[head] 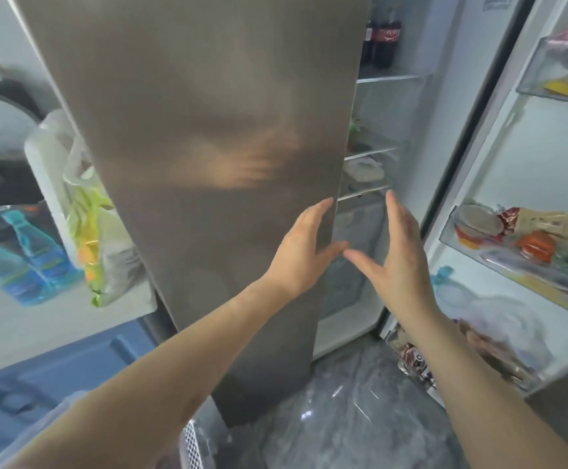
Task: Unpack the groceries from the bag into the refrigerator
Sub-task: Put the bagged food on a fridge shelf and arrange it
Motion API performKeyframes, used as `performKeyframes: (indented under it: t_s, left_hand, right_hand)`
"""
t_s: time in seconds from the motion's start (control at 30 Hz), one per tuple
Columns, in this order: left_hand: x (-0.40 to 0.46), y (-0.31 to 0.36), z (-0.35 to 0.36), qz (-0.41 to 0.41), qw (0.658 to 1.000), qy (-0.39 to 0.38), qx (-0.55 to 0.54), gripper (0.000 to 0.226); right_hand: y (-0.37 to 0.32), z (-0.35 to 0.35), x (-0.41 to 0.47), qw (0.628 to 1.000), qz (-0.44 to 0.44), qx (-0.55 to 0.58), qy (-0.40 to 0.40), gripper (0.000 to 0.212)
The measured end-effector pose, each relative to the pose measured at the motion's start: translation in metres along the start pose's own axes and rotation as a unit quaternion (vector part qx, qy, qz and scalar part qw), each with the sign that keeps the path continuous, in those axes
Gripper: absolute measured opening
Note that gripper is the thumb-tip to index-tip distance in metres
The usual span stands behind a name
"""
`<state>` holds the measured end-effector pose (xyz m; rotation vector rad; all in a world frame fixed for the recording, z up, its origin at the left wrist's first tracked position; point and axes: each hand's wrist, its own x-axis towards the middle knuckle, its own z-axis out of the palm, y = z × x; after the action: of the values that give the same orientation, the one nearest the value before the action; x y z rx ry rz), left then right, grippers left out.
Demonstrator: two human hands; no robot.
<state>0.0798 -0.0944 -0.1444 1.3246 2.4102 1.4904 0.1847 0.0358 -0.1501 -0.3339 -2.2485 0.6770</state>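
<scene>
A brushed steel refrigerator door (201,147) fills the centre of the frame, its right edge leaving a narrow gap onto the glass shelves (373,152) of the refrigerator. The white inner door with filled bins (519,245) stands open at right. Dark cola bottles (385,38) at top carry a red label, too blurred to read. The left hand (304,247), fingers spread, lies flat on the steel door's edge; the right hand (395,257) is open and empty just beside it. The white plastic grocery bag (86,211) sits on the pale tabletop (39,316) at centre left.
</scene>
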Motion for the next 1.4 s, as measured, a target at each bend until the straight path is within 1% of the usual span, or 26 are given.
performKeyframes:
  t_s: [0.1,0.2,0.3,0.4,0.5,0.6,0.73,0.8,0.9,1.07,1.23,1.4]
  left_hand:
    - [-0.055,-0.025,-0.036,-0.004,1.000,-0.016,0.019,0.071]
    - [-0.110,-0.049,-0.070,-0.024,0.999,-0.018,0.038,0.070]
    - [-0.170,-0.078,-0.109,-0.066,0.995,-0.013,0.068,0.069]
    - [-0.236,-0.107,-0.150,-0.121,0.987,0.010,0.103,0.068]
    - [-0.299,-0.124,-0.186,-0.170,0.977,0.020,0.128,0.067]
    - [-0.354,-0.136,-0.217,-0.210,0.966,0.009,0.148,0.066]
    - [-0.405,-0.146,-0.245,-0.242,0.953,-0.009,0.185,0.065]
    - [-0.421,-0.150,-0.257,-0.263,0.946,-0.005,0.187,0.064]
    - [-0.437,-0.159,-0.273,-0.292,0.938,-0.006,0.184,0.064]
    - [-0.447,-0.181,-0.285,-0.319,0.932,-0.011,0.170,0.065]
    - [-0.439,-0.216,-0.275,-0.323,0.930,-0.065,0.161,0.065]
    - [-0.412,-0.250,-0.252,-0.307,0.926,-0.146,0.164,0.063]
  right_hand:
    - [-0.038,0.022,-0.041,1.000,0.015,-0.003,-0.025,0.097]
    - [-0.076,0.045,-0.079,0.997,0.029,0.006,-0.067,0.097]
    - [-0.116,0.075,-0.123,0.993,0.026,0.011,-0.117,0.097]
    - [-0.159,0.105,-0.176,0.989,0.005,0.018,-0.149,0.096]
    - [-0.197,0.130,-0.232,0.982,-0.011,0.049,-0.180,0.094]
    - [-0.232,0.150,-0.281,0.977,-0.011,0.063,-0.204,0.093]
    - [-0.264,0.164,-0.320,0.971,-0.025,0.065,-0.230,0.094]
    - [-0.272,0.168,-0.331,0.968,-0.029,0.070,-0.241,0.093]
    - [-0.280,0.178,-0.341,0.966,-0.013,0.064,-0.249,0.091]
    - [-0.282,0.214,-0.347,0.961,0.011,0.055,-0.270,0.091]
    - [-0.279,0.259,-0.356,0.951,0.038,0.018,-0.306,0.090]
    - [-0.277,0.292,-0.359,0.940,0.074,0.003,-0.334,0.088]
